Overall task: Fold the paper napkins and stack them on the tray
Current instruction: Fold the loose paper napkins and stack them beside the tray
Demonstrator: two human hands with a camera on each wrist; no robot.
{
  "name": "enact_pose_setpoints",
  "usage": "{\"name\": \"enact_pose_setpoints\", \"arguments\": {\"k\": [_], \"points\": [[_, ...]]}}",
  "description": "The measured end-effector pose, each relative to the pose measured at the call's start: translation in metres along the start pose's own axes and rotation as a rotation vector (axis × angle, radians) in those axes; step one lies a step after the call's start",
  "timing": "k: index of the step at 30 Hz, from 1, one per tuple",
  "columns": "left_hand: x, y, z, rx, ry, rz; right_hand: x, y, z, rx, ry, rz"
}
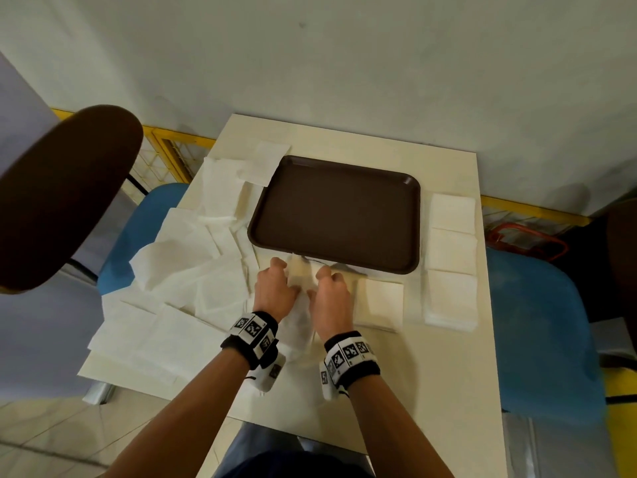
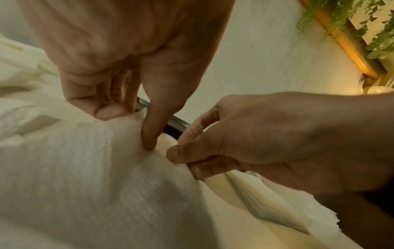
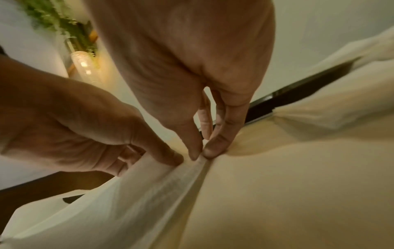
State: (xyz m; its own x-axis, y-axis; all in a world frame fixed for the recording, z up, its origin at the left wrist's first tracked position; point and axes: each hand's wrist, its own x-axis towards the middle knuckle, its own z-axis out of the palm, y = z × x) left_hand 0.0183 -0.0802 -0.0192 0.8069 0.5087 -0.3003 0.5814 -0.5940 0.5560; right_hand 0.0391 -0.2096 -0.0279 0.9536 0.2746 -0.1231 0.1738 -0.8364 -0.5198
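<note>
Right up against the lens, the left hand [image 2: 119,55] has its thumb and forefinger nipped onto the top edge of a thin white paper napkin [image 2: 89,176], and the right hand [image 2: 266,143] comes in from the right of the frame, pinching the same edge just beside it. From the head view both hands meet low in the centre of the frame, at the near rim of the dark brown rectangular plastic tray [image 1: 339,215]. That tray is bare; nothing is stacked on it yet. Neat folded white napkin squares [image 1: 451,250] line the right of the cream desk [image 1: 413,391], and a loose heap of unfolded white napkins [image 1: 193,263] sprawls at centre left.

This sheet is feather-light, limp and quick to tear or crumple. It sags away from the fingers and shows light through it in the right wrist view. My read: take it at the corners or along the edge, pinch gently, keep it lightly taut, then press the crease flat on the desk.
</note>
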Motion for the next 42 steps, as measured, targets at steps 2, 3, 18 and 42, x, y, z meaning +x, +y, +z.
{"name": "enact_pose_setpoints", "arguments": {"k": [2,3,18,42], "points": [[-0.001,0.001,-0.004,-0.064,-0.032,-0.03,-0.002,0.003,-0.001,0.047,-0.002,0.001],[-0.003,0.003,-0.006,-0.075,-0.055,-0.028,-0.003,0.005,-0.003,0.063,-0.007,0.004],[-0.047,0.031,-0.069,-0.769,-0.186,0.079,-0.045,0.026,-0.088,0.69,-0.111,0.03],[-0.073,0.061,-0.063,-0.68,-0.219,0.578,-0.064,0.012,-0.175,1.184,0.029,0.02]]}}
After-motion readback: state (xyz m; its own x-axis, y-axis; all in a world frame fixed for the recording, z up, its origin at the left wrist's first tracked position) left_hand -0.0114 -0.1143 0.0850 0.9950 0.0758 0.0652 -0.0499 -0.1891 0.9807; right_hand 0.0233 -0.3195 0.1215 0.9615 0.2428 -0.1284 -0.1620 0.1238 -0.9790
